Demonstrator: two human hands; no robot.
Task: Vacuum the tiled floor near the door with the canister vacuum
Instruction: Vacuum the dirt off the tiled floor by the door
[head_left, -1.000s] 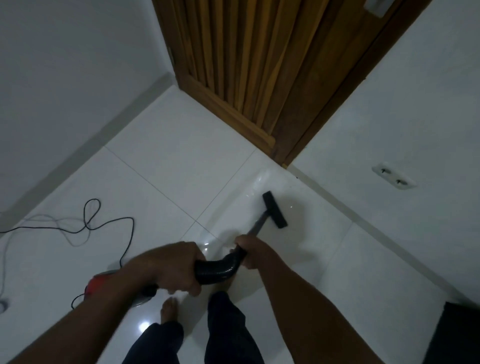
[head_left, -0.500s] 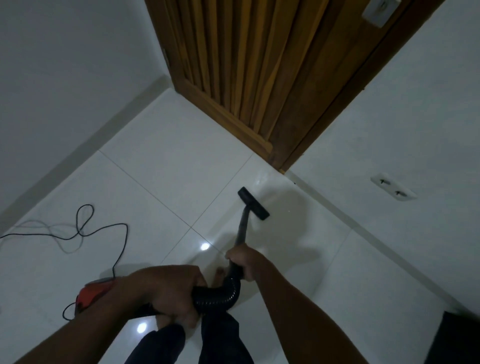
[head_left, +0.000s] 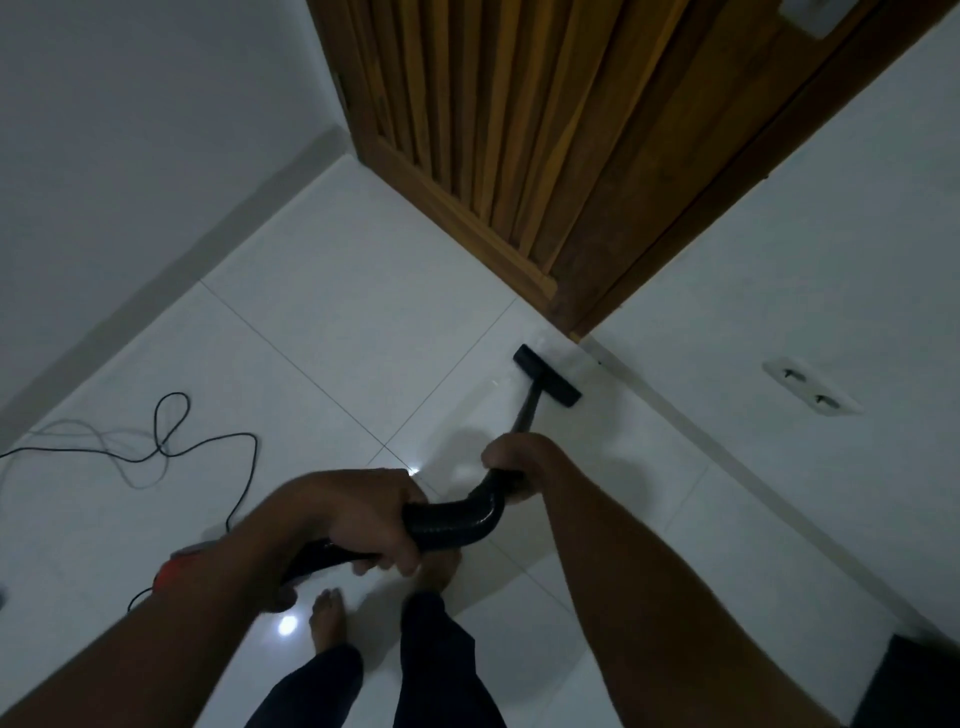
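The floor head (head_left: 546, 375) lies flat on the tiled floor (head_left: 337, 322), just beside the bottom corner of the door (head_left: 493, 130), on the frame side. The right hand (head_left: 511, 462) is clamped where the wand (head_left: 527, 413) meets the black hose (head_left: 457, 519), fingers curled round it. The left hand (head_left: 358, 514) is clamped on the hose, further from the door. The red canister (head_left: 174, 569) shows only partly behind the left forearm, well apart from the door. Its cord (head_left: 171, 436) lies in loops on the tiles.

Step in hand, I think: cleaning the strip along the door. To do it well: hold the head flat, no tilt, & push slowly parallel to the door bottom, w/ overlapping strokes. The left hand should give slack to the hose, so it does not lift the head. Care w/ the wood: the head may knock it.
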